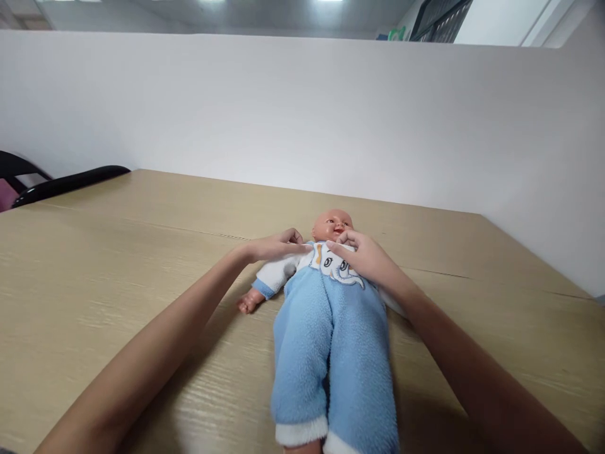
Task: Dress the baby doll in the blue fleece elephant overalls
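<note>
A baby doll (332, 224) lies on its back on the wooden table, head toward the wall. It wears fluffy blue overalls (307, 340) with a white bib bearing an elephant face (338, 268), over a white sleeve (275, 275) with a blue cuff. My left hand (278, 246) is closed at the shoulder on the left of the picture, thumb along the top edge of the bib. Across from it, my right hand (362, 252) pinches the bib's other upper side, just below the doll's chin. The fingers partly hide the shoulders and the cloth in their grip.
The light wooden table (118, 271) stretches out around the doll, with seams across it. Behind it rises a white partition (283, 120). A black chair (70, 183) stands at the left edge, near something pink (7, 194).
</note>
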`<state>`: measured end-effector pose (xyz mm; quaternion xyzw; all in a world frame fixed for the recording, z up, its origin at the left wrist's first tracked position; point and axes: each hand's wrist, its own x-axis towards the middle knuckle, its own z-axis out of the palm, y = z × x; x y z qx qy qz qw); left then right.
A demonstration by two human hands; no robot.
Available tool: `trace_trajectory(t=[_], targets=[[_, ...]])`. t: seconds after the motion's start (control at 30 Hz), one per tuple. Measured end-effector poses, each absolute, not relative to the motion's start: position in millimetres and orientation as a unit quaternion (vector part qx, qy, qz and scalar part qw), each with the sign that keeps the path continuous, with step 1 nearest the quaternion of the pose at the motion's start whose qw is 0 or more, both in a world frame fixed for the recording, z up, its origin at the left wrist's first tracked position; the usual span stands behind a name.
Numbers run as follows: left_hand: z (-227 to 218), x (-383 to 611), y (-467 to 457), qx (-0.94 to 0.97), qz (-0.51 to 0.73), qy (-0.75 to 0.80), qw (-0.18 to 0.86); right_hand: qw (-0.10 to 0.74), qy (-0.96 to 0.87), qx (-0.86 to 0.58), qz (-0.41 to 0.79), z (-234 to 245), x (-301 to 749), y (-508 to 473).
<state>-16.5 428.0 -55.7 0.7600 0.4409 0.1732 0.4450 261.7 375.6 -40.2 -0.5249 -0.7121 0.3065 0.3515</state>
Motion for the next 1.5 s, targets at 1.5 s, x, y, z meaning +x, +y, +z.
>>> trace_trajectory(t=[1.5], targets=[[-51.0,128.1,354.0,0.923,0.348,0.156,0.047,0.604,-0.558,-0.424,0.380,-87.3,362.6,330.6]])
